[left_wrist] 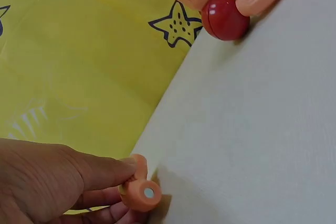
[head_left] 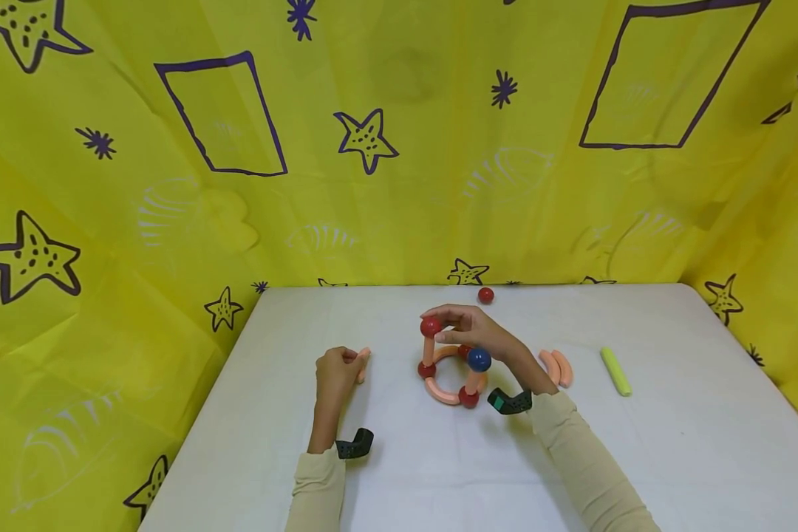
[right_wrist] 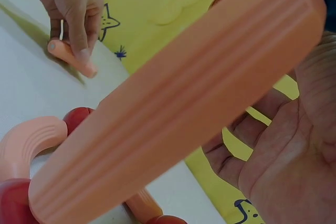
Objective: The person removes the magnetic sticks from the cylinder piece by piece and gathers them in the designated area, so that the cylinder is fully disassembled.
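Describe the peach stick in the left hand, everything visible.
The peach stick is a short straight rod, plastic-looking and matte, with a round silvery disc set into its end face, seen in the left wrist view. The left hand pinches it between thumb and fingers, lying low on the white table, apart from the ball-and-stick ring structure.

Bare table point(head_left: 672, 458) right foreground, toy frame point(head_left: 448, 369) mid-table, green stick point(head_left: 615, 371) right

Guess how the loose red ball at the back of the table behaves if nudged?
The loose red ball is round and sits free on the flat white table, so it will probably roll at a light touch. It looks hard and glossy, so likely stiff and a bit slippery to pinch. Small, so probably light.
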A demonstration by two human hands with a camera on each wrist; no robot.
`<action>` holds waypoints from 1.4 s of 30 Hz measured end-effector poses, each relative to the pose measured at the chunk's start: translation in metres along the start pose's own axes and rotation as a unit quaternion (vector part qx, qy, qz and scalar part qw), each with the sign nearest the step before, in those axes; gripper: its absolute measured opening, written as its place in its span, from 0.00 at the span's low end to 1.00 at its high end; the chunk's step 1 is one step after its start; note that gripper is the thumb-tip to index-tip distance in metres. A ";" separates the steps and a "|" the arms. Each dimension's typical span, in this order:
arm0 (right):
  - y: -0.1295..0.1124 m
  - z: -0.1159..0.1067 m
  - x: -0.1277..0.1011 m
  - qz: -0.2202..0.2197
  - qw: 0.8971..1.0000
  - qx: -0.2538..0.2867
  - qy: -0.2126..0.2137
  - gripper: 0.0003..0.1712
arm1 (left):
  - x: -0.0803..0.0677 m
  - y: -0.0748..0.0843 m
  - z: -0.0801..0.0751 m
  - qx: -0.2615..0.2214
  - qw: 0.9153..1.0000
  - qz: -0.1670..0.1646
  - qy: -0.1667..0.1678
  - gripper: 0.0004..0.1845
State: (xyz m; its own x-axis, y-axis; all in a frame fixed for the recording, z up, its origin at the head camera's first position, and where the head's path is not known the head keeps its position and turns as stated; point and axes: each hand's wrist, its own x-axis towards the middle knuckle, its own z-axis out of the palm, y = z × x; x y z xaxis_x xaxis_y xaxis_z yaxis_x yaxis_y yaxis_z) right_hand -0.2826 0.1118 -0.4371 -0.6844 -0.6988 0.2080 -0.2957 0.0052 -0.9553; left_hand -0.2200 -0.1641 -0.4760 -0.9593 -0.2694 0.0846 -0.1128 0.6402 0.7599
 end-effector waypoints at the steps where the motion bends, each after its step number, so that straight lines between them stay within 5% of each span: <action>1: 0.000 0.000 0.000 -0.001 1.000 0.001 -0.001 0.23 | 0.000 -0.001 0.000 0.001 1.000 0.000 0.003 0.17; 22: 0.000 0.002 0.001 -0.012 1.000 0.006 -0.006 0.24 | 0.000 -0.001 -0.002 0.036 0.999 0.005 0.008 0.13; 27: -0.001 0.002 0.000 -0.018 1.000 -0.001 -0.005 0.23 | 0.002 0.018 -0.001 0.043 0.995 0.091 0.013 0.10; 32: -0.004 0.001 0.000 -0.006 1.000 -0.017 0.007 0.23 | -0.002 0.040 0.009 0.000 0.980 0.189 -0.060 0.13; 37: -0.009 0.001 0.001 0.003 1.000 -0.025 0.010 0.22 | -0.010 0.049 0.026 -0.039 0.967 0.227 -0.111 0.19; 42: -0.022 0.005 -0.003 -0.001 0.999 -0.032 0.002 0.22 | -0.018 0.054 0.042 -0.072 0.963 0.232 -0.119 0.20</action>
State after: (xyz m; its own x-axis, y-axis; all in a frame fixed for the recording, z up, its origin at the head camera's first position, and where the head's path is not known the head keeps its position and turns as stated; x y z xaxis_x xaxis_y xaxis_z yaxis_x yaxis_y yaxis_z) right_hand -0.2704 0.1101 -0.4179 -0.6861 -0.6964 0.2105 -0.3387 0.0496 -0.9396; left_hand -0.2198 -0.0949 -0.4635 -0.9320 0.2044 0.2994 0.3625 0.5409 0.7590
